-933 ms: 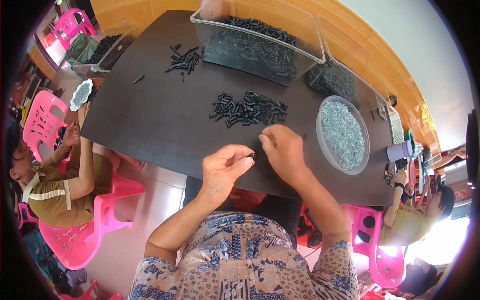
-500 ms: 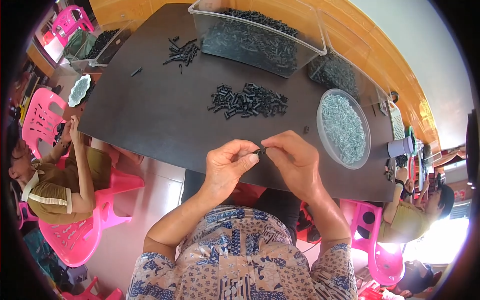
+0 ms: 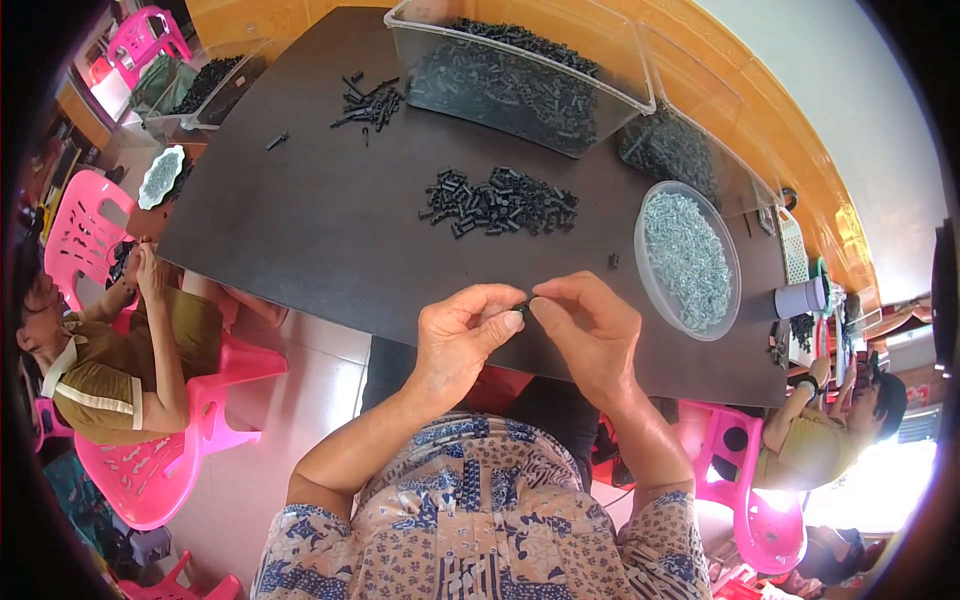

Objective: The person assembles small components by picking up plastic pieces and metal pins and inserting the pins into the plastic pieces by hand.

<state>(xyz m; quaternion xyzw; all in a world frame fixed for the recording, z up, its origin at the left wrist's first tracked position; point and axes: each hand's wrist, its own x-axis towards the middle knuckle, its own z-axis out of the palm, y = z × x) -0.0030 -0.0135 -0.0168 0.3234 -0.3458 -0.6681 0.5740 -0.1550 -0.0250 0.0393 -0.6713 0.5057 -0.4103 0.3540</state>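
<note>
Just inside the table (image 3: 300,220) edge, fingers (image 3: 488,295) pinch a black part (image 3: 522,308).

Head-worn fisheye, close above, facing down; flat dark-brown table (image 3: 320,215) toward twelve o'clock, blue-beige patterned cloth shirt (image 3: 490,510) at six.

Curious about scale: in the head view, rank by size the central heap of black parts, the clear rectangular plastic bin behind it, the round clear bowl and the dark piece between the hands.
Largest: clear bin
Then: round bowl
Then: black heap
Smallest: dark piece, partly hidden
</note>
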